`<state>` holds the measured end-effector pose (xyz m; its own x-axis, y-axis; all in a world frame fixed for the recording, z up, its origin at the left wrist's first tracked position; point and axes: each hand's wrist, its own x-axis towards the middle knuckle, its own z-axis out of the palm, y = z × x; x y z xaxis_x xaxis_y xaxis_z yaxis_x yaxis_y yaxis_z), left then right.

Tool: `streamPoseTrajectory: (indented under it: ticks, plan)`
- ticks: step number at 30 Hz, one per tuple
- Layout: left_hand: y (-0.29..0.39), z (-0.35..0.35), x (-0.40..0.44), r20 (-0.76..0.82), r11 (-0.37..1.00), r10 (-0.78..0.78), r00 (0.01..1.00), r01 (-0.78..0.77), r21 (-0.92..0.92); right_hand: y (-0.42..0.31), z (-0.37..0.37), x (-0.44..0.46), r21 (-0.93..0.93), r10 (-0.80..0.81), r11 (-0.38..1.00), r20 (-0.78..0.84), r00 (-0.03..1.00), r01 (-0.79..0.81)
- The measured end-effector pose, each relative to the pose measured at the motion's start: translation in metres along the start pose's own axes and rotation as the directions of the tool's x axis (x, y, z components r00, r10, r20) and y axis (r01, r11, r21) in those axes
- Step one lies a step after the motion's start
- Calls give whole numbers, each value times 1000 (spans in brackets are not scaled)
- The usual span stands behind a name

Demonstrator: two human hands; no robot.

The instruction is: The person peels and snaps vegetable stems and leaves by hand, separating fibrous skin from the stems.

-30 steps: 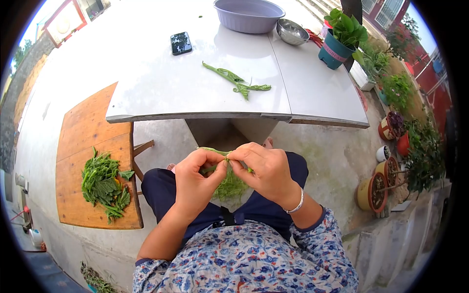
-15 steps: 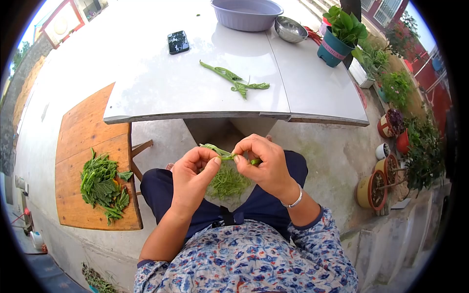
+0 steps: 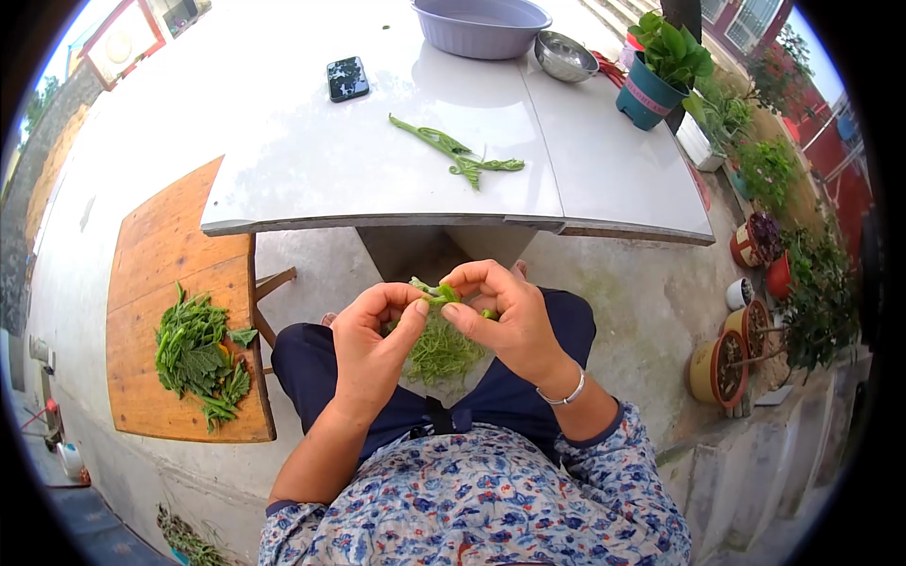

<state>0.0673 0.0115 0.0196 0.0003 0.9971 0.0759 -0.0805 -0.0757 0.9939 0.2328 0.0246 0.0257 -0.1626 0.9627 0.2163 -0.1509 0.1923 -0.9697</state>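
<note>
Between my knees, a short green vine shoot [image 3: 436, 293] is pinched at both ends of its visible part. My left hand [image 3: 376, 330] grips it between thumb and forefinger. Close beside it, my right hand [image 3: 505, 316], with a silver bangle at the wrist, pinches the shoot too; a green stem end pokes out by its fingers. Below the hands lies a heap of thin green peelings [image 3: 442, 351], partly hidden by them. On the white table ahead rests a longer vine shoot [image 3: 453, 151] with curled tendrils.
A wooden bench [image 3: 151, 377] at left bears a pile of green shoots and leaves [image 3: 198, 354]. On the white table [image 3: 302, 179] are a phone [image 3: 347, 79], a purple basin [image 3: 481, 28], a steel bowl [image 3: 564, 57] and a potted plant [image 3: 651, 90]. Flowerpots [image 3: 717, 368] line the right side.
My right hand has shifted slightly left, closer to my left hand. The shoot between them now looks bent or bunched rather than stretched out.
</note>
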Motion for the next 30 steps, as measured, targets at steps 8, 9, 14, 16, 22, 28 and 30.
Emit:
streamPoseTrajectory:
  ticks: [8,9,14,16,22,28,30]
  plan:
    - [2,-1,-1,52,999,-29,998,31,-37,-11,-3,2,-470,-126,872,59,990,139]
    - [1,0,-1,53,999,-27,998,29,-38,-9,-3,2,-471,-128,871,59,990,140]
    - [-1,7,-9,2,932,222,975,-213,294,-2,4,-5,-431,-139,897,-59,989,100]
    - [-3,8,-8,0,932,264,964,-256,258,0,6,-5,-296,-94,953,-97,991,61]
    - [-4,-2,-1,26,856,-145,989,139,-497,7,-7,-1,-32,73,996,-191,979,-81]
    - [-2,-6,3,-24,862,-156,987,124,-492,2,-9,0,51,96,995,-118,988,-90]
    - [-3,-12,4,-21,862,-147,989,118,-493,1,-15,-1,95,105,991,-96,990,-96]
